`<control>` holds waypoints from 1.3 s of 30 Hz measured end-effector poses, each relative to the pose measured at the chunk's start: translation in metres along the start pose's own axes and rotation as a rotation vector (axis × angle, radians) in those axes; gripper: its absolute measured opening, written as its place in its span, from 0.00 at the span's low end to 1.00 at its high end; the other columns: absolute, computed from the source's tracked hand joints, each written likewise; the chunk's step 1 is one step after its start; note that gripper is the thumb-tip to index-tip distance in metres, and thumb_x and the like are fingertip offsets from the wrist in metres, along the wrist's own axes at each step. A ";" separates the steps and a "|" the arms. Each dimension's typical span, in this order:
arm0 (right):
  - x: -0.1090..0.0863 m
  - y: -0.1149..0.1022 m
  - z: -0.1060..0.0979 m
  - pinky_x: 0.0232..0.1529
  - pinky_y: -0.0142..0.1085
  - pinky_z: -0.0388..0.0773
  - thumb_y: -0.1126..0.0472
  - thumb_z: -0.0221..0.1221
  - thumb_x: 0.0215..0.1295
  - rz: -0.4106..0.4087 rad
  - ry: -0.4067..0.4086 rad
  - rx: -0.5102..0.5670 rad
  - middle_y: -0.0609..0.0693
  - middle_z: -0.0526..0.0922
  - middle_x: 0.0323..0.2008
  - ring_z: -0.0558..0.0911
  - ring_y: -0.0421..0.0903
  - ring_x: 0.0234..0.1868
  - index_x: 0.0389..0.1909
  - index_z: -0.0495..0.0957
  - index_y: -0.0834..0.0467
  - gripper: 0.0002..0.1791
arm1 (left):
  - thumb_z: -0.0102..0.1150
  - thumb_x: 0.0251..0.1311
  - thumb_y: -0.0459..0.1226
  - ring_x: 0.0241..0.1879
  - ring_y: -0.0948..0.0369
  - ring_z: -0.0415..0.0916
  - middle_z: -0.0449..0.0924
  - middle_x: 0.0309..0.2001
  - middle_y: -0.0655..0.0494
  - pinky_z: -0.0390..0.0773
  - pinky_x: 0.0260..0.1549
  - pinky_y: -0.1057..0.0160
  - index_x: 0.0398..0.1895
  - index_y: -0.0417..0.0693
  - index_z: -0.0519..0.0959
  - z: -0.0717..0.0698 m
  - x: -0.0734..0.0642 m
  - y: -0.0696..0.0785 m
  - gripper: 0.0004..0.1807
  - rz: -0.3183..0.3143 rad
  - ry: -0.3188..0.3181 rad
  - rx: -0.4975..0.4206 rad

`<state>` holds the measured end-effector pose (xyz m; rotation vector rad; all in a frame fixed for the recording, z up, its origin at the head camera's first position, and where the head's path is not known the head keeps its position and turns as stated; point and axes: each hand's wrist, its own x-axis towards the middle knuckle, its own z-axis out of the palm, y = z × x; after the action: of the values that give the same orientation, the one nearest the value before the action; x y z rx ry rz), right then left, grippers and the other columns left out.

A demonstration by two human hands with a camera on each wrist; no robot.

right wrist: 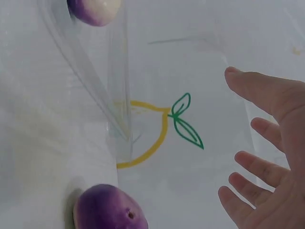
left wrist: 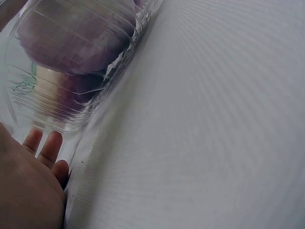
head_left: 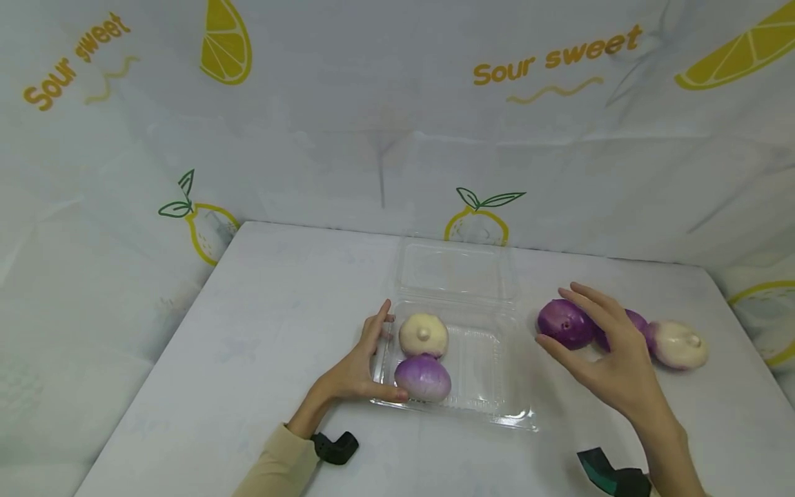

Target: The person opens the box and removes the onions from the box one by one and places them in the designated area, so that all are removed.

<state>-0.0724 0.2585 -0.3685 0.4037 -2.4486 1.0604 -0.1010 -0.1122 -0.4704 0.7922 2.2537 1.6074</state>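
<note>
A clear plastic container (head_left: 475, 359) lies with its lid folded back. In its left half sit two turnips, one showing its cream side (head_left: 424, 335), the other its purple side (head_left: 423, 378). My left hand (head_left: 362, 366) spans the container's left end, thumb along the front corner, fingertips (left wrist: 53, 143) right at the clear wall. To the right, my right hand (head_left: 611, 359) hovers with fingers spread and nothing between them. Its fingertips overlap a deep purple turnip (head_left: 564, 323) in the head view; the right wrist view shows that turnip (right wrist: 109, 210) apart from the hand.
Partly hidden behind my right hand is another purple turnip (head_left: 635, 322). A cream-sided turnip (head_left: 680, 344) lies at the far right. The container's lid (head_left: 456, 270) lies toward the back edge of the white table (head_left: 261, 331). A lemon-print cloth (head_left: 348, 103) hangs behind.
</note>
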 end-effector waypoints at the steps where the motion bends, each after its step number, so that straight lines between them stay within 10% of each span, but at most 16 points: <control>1: -0.001 -0.004 0.003 0.63 0.14 0.59 0.71 0.80 0.37 -0.008 -0.005 0.009 0.39 0.75 0.67 0.66 0.22 0.68 0.63 0.80 0.50 0.45 | 0.84 0.38 0.46 0.69 0.44 0.58 0.47 0.76 0.39 0.65 0.62 0.40 0.83 0.49 0.28 0.000 0.000 0.000 0.81 -0.001 -0.001 -0.001; 7: -0.007 -0.024 0.029 0.67 0.17 0.57 0.68 0.81 0.37 -0.071 -0.057 0.040 0.58 0.79 0.64 0.68 0.28 0.69 0.62 0.81 0.50 0.43 | 0.83 0.38 0.48 0.69 0.44 0.58 0.47 0.76 0.39 0.65 0.62 0.38 0.83 0.50 0.28 0.000 0.000 0.000 0.81 -0.007 0.001 -0.011; 19: -0.023 -0.047 0.075 0.65 0.21 0.64 0.62 0.82 0.39 -0.153 -0.177 0.068 0.49 0.79 0.63 0.77 0.45 0.64 0.62 0.80 0.48 0.42 | 0.83 0.40 0.52 0.69 0.43 0.58 0.47 0.76 0.38 0.65 0.62 0.39 0.83 0.48 0.28 0.000 -0.001 0.001 0.80 0.000 0.000 -0.010; 32: -0.036 -0.056 0.101 0.55 0.46 0.81 0.57 0.80 0.47 -0.211 -0.295 0.089 0.49 0.80 0.60 0.80 0.48 0.59 0.59 0.83 0.46 0.34 | 0.82 0.41 0.56 0.69 0.43 0.58 0.47 0.76 0.37 0.65 0.61 0.39 0.83 0.48 0.29 0.000 -0.001 0.001 0.80 0.011 0.002 -0.020; 39: -0.037 -0.056 0.111 0.55 0.43 0.82 0.57 0.79 0.50 -0.204 -0.336 0.100 0.48 0.80 0.58 0.81 0.46 0.57 0.58 0.83 0.47 0.31 | 0.81 0.41 0.58 0.68 0.43 0.58 0.47 0.76 0.37 0.65 0.61 0.40 0.83 0.49 0.29 0.000 -0.001 0.001 0.80 0.014 0.004 -0.019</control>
<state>-0.0472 0.1425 -0.4201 0.9098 -2.5726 1.1024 -0.1001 -0.1125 -0.4699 0.8024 2.2374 1.6355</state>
